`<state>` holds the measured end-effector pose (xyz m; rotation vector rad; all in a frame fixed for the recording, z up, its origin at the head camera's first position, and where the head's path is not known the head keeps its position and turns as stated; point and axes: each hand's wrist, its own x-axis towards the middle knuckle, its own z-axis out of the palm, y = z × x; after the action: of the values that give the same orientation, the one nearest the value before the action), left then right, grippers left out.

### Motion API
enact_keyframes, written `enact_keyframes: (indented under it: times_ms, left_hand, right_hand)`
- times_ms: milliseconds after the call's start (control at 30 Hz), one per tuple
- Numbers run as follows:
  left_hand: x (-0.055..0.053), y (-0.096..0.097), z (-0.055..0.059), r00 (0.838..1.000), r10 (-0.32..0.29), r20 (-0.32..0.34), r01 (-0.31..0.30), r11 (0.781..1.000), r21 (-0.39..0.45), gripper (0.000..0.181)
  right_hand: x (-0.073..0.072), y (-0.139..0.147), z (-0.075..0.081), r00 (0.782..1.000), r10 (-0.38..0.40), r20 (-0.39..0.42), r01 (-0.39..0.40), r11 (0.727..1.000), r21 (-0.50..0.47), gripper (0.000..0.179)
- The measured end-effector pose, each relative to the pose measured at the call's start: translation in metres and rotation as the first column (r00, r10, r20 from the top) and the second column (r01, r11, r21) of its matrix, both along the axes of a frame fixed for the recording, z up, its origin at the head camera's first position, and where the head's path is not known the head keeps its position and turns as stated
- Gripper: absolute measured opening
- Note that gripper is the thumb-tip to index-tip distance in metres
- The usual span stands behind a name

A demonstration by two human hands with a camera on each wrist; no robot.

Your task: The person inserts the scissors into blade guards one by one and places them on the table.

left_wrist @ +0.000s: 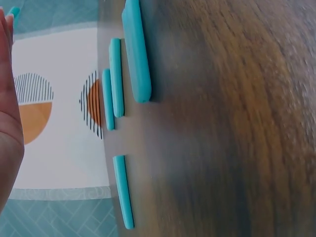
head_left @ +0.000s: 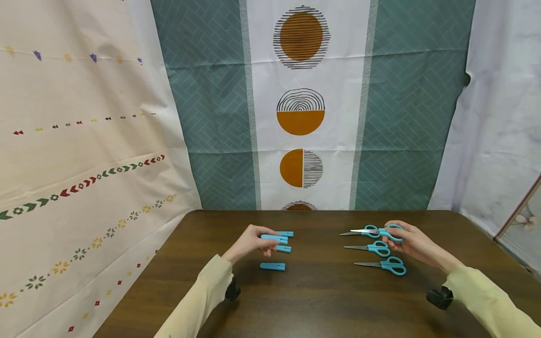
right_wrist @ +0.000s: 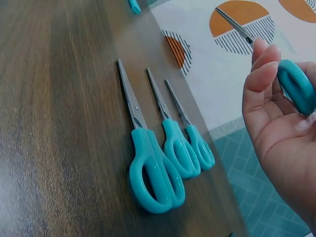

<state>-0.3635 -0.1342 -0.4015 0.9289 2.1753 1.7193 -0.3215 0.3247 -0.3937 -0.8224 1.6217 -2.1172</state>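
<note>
In the head view my left hand [head_left: 252, 241] pinches a turquoise scissors sheath [head_left: 274, 239] above the table. Three similar sheaths lie below and around it, the nearest sheath [head_left: 272, 266] toward me. My right hand [head_left: 407, 240] grips a pair of scissors [head_left: 382, 232] by its turquoise handles, blades pointing left. Three more pairs lie in a column beside it: the far scissors [head_left: 370, 230], partly covered, the middle scissors [head_left: 378, 249] and the near scissors [head_left: 390, 265]. In the right wrist view, fingers curl round the held handle [right_wrist: 296, 86].
The brown wooden table [head_left: 313, 300] reaches back to a patterned curtain [head_left: 304, 141]. A pale cloth [head_left: 84, 164] hangs along the left side. In the left wrist view, one slim turquoise piece [left_wrist: 123, 192] lies apart from the three sheaths [left_wrist: 137, 54].
</note>
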Motion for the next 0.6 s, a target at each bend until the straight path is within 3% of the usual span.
enact_keyframes:
  times_ms: [200,467,600]
  left_hand:
    - [-0.001,0.004,0.000,1.000,0.010,0.016,-0.010,1.000,0.001,0.027]
    - [-0.002,0.012,0.004,0.999,-0.012,0.044,0.009,0.998,0.057,0.029]
    - [-0.002,0.017,0.007,1.000,-0.004,0.028,0.001,0.997,0.081,0.029]
  right_hand:
    - [0.000,-0.006,0.001,0.998,-0.058,0.022,0.058,0.998,0.021,0.019]
    - [-0.001,-0.021,0.000,0.997,-0.069,0.032,0.068,0.997,0.027,0.017]
    - [-0.002,-0.028,0.001,0.998,-0.059,0.035,0.059,0.998,-0.003,0.017]
